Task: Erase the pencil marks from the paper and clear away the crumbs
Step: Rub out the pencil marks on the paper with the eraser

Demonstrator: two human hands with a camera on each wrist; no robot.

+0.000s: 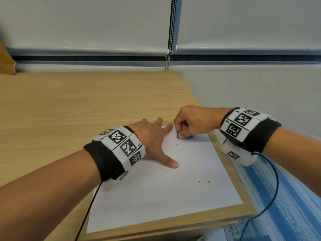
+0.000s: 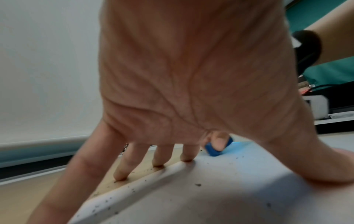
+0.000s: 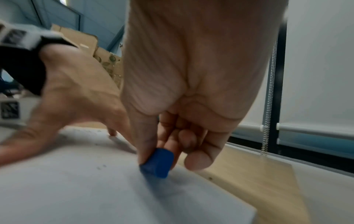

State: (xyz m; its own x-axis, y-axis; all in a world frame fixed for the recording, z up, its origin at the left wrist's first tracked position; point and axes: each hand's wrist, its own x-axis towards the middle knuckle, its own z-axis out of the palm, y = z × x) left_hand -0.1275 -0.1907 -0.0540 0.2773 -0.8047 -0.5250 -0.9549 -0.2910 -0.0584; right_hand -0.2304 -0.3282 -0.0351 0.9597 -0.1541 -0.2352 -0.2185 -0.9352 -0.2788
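A white sheet of paper (image 1: 166, 193) lies flat at the right-hand corner of a wooden desk (image 1: 69, 105); the left hand (image 1: 152, 138) is spread wide on it, thumb pressed down on the sheet, forefinger at its far edge, the other fingertips (image 2: 120, 176) on the bare wood just past that edge; the right hand (image 1: 194, 121) pinches a small blue eraser (image 3: 157, 162) between thumb and forefinger, its lower end touching the paper near the far edge, the remaining fingers curled in behind it; dark crumbs (image 2: 107, 201) speck the sheet and the wood along the left border, and a few more (image 1: 204, 182) sit toward the right side of the sheet; no container shows in any view, only cardboard boxes (image 3: 107, 59) blurred behind the left hand; both wrists wear black bands (image 1: 104, 162) with printed markers.
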